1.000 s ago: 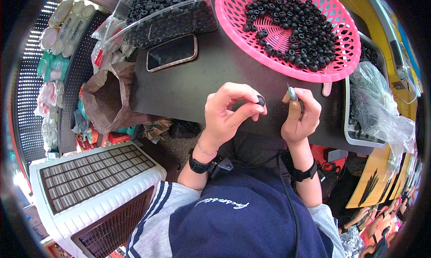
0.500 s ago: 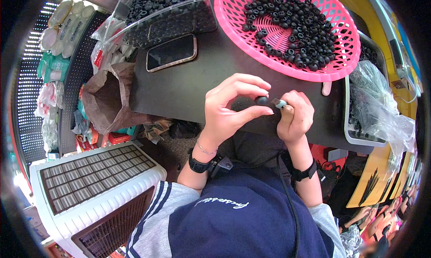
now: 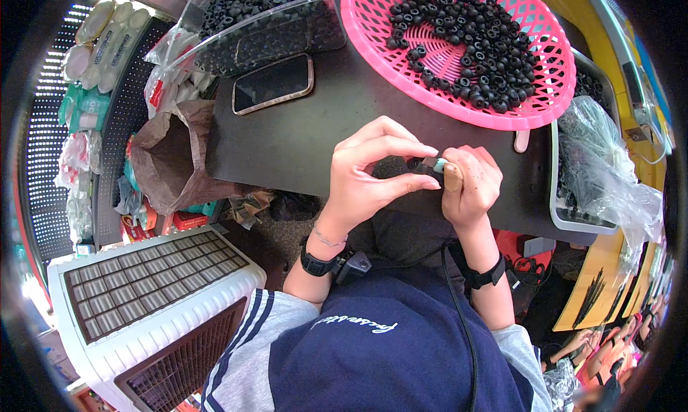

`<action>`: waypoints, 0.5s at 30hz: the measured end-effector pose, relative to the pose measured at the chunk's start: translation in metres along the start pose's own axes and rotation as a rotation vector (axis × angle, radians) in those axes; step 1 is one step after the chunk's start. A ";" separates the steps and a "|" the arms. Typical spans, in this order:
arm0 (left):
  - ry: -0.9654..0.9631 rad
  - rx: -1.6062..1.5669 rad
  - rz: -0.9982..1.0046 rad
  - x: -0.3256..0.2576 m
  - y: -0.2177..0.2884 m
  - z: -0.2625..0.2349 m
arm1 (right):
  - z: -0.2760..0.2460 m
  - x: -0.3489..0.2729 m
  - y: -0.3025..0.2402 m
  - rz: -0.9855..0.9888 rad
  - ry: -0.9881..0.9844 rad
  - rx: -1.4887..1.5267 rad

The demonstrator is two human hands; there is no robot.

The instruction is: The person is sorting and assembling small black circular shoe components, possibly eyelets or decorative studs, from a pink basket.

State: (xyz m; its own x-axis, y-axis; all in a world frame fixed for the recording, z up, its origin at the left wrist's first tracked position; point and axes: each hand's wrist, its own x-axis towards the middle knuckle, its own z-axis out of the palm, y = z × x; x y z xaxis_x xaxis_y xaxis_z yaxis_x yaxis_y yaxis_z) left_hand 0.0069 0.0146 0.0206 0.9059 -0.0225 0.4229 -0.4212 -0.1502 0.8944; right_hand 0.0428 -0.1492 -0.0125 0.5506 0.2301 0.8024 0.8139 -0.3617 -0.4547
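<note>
Over the front part of the dark table (image 3: 344, 100), my two hands meet. My left hand (image 3: 362, 168) pinches a small round black part (image 3: 414, 165) between thumb and fingertips. Closed around a small blade (image 3: 430, 161) with a light blue-green grip (image 3: 439, 165) is my right hand (image 3: 473, 186). The blade's tip is at the black part, between my left fingertips; whether it cuts in cannot be made out. Beyond my hands, a pink openwork basket (image 3: 459, 114) holds many similar black parts (image 3: 494, 54).
At the back left stands a clear plastic box (image 3: 271, 43) of black parts, with a phone (image 3: 274, 85) before it. A grey-rimmed tray (image 3: 556, 190) under a clear bag (image 3: 609, 161) is at right. A brown bag (image 3: 168, 165) and white air cooler (image 3: 79, 340) are at left.
My right hand has brought the blade leftward to the black part. My left hand has moved slightly right, and its fingertips now cover more of the part.
</note>
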 end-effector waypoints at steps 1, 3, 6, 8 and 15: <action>0.001 0.002 0.002 0.000 -0.001 0.000 | 0.000 0.000 0.000 -0.002 0.002 -0.001; 0.000 0.009 0.000 0.000 -0.001 -0.001 | 0.000 0.000 0.000 0.000 0.001 0.000; -0.003 0.022 -0.011 -0.001 -0.001 -0.001 | 0.000 0.001 -0.001 0.006 -0.003 0.001; -0.003 0.027 -0.016 -0.001 0.000 -0.001 | 0.000 0.000 0.001 0.003 0.005 -0.003; 0.000 0.049 -0.005 -0.001 0.001 -0.002 | 0.000 0.001 0.000 0.013 -0.011 0.009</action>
State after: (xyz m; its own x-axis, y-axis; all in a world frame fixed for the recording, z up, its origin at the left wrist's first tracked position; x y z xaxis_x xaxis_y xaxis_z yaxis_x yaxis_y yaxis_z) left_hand 0.0057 0.0165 0.0217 0.9079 -0.0220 0.4186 -0.4143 -0.1985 0.8882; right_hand 0.0431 -0.1487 -0.0115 0.5630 0.2357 0.7921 0.8083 -0.3567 -0.4684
